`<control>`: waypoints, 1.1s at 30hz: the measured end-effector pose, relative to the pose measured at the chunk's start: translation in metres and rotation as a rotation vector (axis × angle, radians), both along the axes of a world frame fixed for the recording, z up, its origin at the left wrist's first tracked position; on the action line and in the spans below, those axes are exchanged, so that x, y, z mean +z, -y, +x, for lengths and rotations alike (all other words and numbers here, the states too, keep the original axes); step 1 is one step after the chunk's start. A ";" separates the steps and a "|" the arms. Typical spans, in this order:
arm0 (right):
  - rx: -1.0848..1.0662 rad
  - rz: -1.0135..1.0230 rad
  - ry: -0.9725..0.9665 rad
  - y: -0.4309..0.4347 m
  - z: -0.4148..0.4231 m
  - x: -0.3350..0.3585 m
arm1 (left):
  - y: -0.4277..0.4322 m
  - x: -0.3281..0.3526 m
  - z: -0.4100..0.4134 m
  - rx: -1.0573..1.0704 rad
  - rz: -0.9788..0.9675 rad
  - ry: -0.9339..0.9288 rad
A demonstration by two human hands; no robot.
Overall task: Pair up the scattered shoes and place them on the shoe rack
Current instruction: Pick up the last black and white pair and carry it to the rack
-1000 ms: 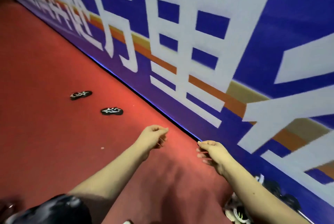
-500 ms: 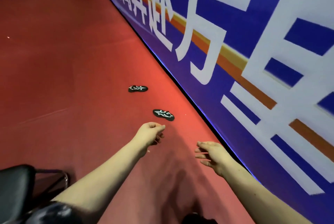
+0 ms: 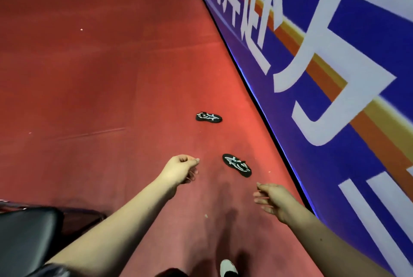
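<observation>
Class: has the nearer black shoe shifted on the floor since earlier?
No. The nearer black shoe keeps its place beside the farther shoe and the blue wall; only the view turned.

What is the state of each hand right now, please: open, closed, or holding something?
Left hand: open, fingers loosely curled, holding nothing.
Right hand: open, fingers relaxed, holding nothing.

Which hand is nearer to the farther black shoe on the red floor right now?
Left. The left hand is below and slightly left of the farther black shoe in view; the right hand sits lower still, well to its right, below the nearer shoe.
</observation>
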State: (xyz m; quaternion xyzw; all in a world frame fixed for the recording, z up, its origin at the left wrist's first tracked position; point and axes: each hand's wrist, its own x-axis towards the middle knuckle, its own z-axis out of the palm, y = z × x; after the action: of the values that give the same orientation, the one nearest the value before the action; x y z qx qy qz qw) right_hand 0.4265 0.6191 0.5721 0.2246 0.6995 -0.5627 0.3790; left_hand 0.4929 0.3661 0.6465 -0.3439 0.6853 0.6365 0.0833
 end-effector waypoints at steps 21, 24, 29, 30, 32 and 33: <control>-0.356 0.128 0.070 0.166 -0.263 -0.056 | 0.212 -0.064 -0.373 -0.330 -0.025 0.159; -0.449 0.122 0.094 0.167 -0.292 -0.065 | 0.203 -0.077 -0.434 -0.398 0.020 0.198; -0.578 0.090 0.170 0.155 -0.348 -0.106 | 0.193 -0.110 -0.532 -0.450 -0.029 0.256; -0.581 0.103 0.186 0.153 -0.359 -0.116 | 0.192 -0.120 -0.549 -0.471 -0.047 0.268; -0.582 0.156 0.219 0.149 -0.382 -0.138 | 0.193 -0.146 -0.583 -0.535 -0.093 0.301; -0.575 0.183 0.228 0.148 -0.390 -0.147 | 0.193 -0.156 -0.595 -0.572 -0.122 0.309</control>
State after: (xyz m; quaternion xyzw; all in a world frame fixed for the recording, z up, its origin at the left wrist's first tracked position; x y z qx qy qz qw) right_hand 0.0361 0.4711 0.4248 0.5078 0.6081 -0.5526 0.2587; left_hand -0.1023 0.1726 0.4909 -0.2343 0.7701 0.4855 0.3412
